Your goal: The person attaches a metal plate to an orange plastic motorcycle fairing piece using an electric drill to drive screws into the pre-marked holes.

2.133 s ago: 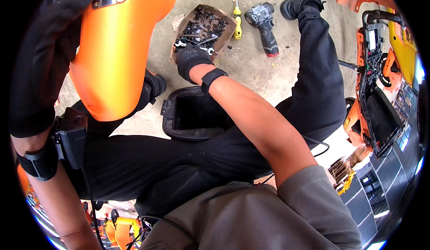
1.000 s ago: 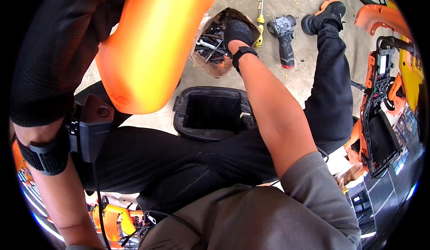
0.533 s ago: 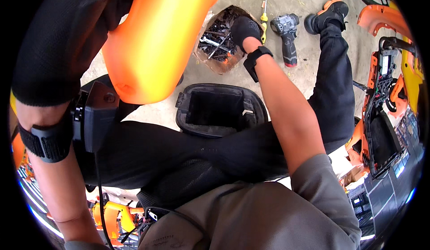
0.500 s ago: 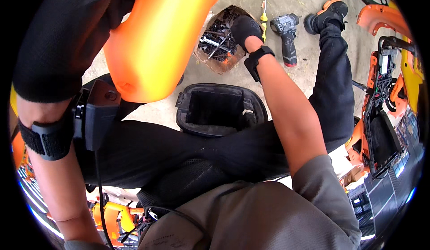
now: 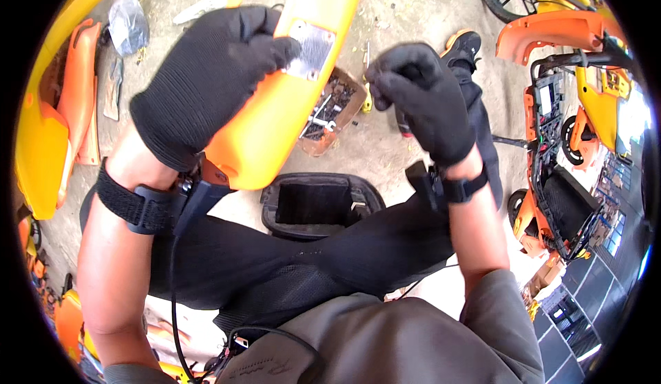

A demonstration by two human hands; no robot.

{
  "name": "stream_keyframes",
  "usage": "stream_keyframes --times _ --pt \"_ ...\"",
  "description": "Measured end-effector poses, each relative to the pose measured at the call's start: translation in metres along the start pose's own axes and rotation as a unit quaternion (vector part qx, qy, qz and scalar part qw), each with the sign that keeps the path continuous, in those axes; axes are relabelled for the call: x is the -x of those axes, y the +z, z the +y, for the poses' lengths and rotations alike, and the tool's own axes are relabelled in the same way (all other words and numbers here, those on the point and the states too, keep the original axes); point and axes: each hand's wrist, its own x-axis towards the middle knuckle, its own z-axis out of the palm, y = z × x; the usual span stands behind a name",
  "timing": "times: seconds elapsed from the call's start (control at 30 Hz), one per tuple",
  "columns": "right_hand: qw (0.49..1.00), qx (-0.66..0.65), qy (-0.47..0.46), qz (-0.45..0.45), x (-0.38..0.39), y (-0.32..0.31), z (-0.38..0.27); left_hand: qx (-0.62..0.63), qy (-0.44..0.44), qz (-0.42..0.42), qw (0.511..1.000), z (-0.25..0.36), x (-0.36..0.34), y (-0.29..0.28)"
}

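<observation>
An orange-yellow plastic body panel [image 5: 248,151] tilts in front of me at the left, above my legs. Screwed-looking corners hold a silvery metal plate [image 5: 311,50] on its upper face. My left hand [image 5: 206,81], in a black glove, is closed on the panel, with fingertips at the plate's left edge. To the right of the panel my gloved right hand [image 5: 430,102] is raised with thumb and fingers pinched together; whatever they hold is too small to make out. Beneath it is a box of loose fasteners [image 5: 346,98] with a wrench [image 5: 320,119] in it.
A black open bin [image 5: 320,205] stands between my legs. A yellow-handled screwdriver [image 5: 367,99] lies beside the box, partly covered by my right hand. Orange and yellow panels [image 5: 76,102] lie at the left. At the right are an orange fender [image 5: 544,33] and a vehicle frame [image 5: 551,171].
My right hand has come up out of the fastener box toward the panel. My left hand has moved round to the panel's upper face, and the metal plate now shows.
</observation>
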Motion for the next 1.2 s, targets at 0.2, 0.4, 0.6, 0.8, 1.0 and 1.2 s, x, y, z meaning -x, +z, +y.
stream_keyframes --times 0.2,0.4,0.6,0.8,1.0,1.2 --pt "0.96 0.212 -0.162 0.085 0.031 0.032 -0.006 0.166 -0.117 -0.014 0.979 0.008 0.004 0.016" --pt "0.922 0.306 -0.223 0.076 0.025 0.039 -0.006 0.121 -0.125 -0.049 0.984 0.014 0.003 0.016" --pt "0.912 0.335 -0.227 0.071 0.024 0.036 -0.007 0.106 -0.123 -0.048 0.986 0.016 0.002 0.021" --pt "0.908 0.353 -0.214 0.072 0.024 0.037 -0.013 0.085 -0.104 -0.077 0.988 0.001 0.004 0.024" --pt "0.901 0.371 -0.211 0.073 0.023 0.045 -0.018 0.014 -0.075 -0.069 0.995 0.005 0.006 0.029" --pt "0.916 0.356 -0.167 0.083 0.027 0.051 -0.011 -0.014 -0.032 -0.035 0.999 0.004 0.009 0.032"
